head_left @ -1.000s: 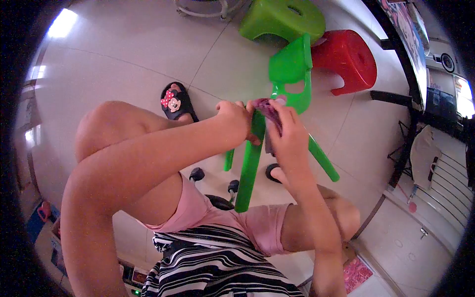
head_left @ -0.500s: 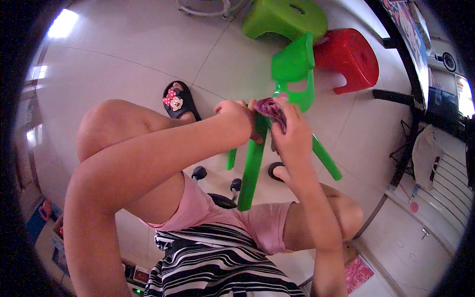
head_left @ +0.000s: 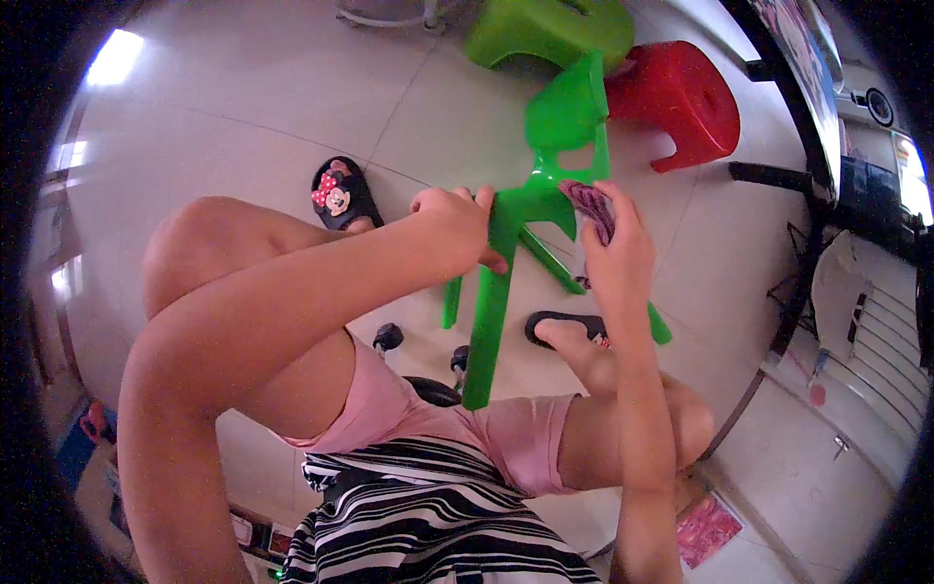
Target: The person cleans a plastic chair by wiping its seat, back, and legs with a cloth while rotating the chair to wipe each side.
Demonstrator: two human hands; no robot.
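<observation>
A small green plastic chair (head_left: pixel 494 321) is tilted between my knees, one leg pointing down toward my lap and its backrest away from me. My left hand (head_left: pixel 455 229) grips the chair where that leg meets the seat, with the thumb on the near side. To the right, my right hand (head_left: pixel 618 248) holds a crumpled purple cloth (head_left: pixel 590 206) between thumb and fingers, by the seat's right part. Part of the cloth hangs below the hand.
Beyond the chair stand a lime green stool (head_left: pixel 550 34) and a red stool (head_left: pixel 686 102). Black sandals (head_left: pixel 342 193) are on my feet. Caster wheels (head_left: pixel 388 337) show below my lap. A white rack (head_left: pixel 890 360) is at the right.
My right hand has moved right with the cloth, off the corner by my left hand, uncovering more of the seat. My left hand keeps its hold on the chair.
</observation>
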